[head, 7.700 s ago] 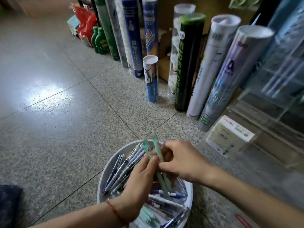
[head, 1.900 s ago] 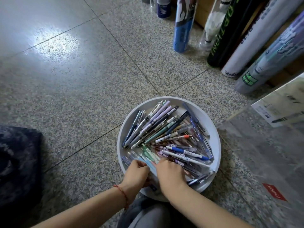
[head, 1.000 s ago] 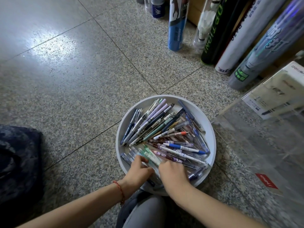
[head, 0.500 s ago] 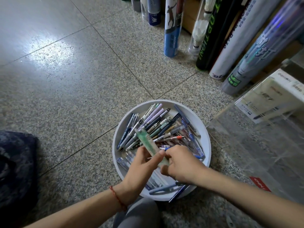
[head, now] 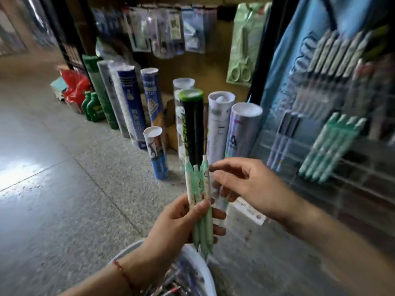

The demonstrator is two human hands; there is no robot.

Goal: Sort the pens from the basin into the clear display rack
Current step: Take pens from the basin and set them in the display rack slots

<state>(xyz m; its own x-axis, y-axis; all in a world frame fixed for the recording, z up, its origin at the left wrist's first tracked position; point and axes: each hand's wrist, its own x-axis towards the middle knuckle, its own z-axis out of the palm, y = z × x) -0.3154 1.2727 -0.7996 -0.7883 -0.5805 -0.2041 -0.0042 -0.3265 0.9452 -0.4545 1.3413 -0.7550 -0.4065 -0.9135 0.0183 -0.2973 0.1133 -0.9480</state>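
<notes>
Three light, stiff, likely slippery pens are being gripped mid-barrel upright by the closed left hand above the basin, while the open right hand is being poised at 3 o'clock, below the rack.

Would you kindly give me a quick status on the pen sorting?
Left hand gripping three green pens upright. Right hand open beside them. Rack ahead, nothing between.

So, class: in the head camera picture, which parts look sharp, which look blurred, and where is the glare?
Head view: the green pens in the left hand look fairly sharp; the rack on the right is smeared by motion blur; the right hand is slightly soft; glare whitens the floor at left; the tubes lean from wide-angle distortion.
</notes>
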